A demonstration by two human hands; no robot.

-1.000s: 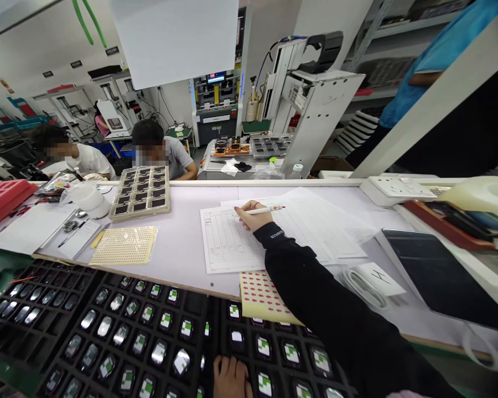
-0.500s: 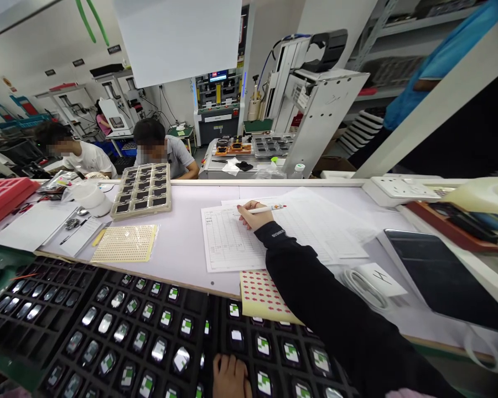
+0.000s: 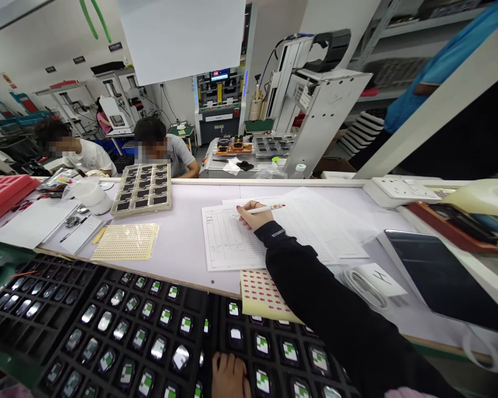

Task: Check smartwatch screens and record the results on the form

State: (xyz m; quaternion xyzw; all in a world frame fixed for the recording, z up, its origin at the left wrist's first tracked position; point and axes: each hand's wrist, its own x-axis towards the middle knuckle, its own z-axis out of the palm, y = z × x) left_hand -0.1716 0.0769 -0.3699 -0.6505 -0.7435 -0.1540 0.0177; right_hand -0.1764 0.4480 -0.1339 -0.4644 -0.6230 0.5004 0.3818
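The pale counter (image 3: 182, 221) spreads around the printed form (image 3: 224, 243). Black compartment trays (image 3: 193, 301) stand nearer the wearer than the form, some pockets bare. A black sleeve (image 3: 311, 287) reaches in from the form's right; pale lettering on its cuff is too small and turned to read. A device with a large dark screen (image 3: 452, 276) lies well to the form's right. Loose white sheets (image 3: 327, 221) fan out just to the form's right, partly under the forearm. The form itself is white, ruled into a fine grid, with a few dark entries down its left side and a row of marks lower down, none legible. A yellow sheet printed with red arrows (image 3: 257, 290) pokes out at the form's near edge.

The right grip (image 3: 255, 215) rests over the form's upper part, fingers pinched around a pen. The left grip (image 3: 230, 377) lies on the trays, nearer the wearer than the form, fingers close together; whether it holds anything I cannot tell. A small white box (image 3: 379, 279), right of the form, carries a hand-drawn mark resembling an H. The pen (image 3: 269, 209) is slim and white with small coloured decorations and a reddish end; it slants over the form, its decorated end out past the hand on the right. Rounded units with green-and-white faces (image 3: 165, 316) sit in tray pockets on the form's near side.
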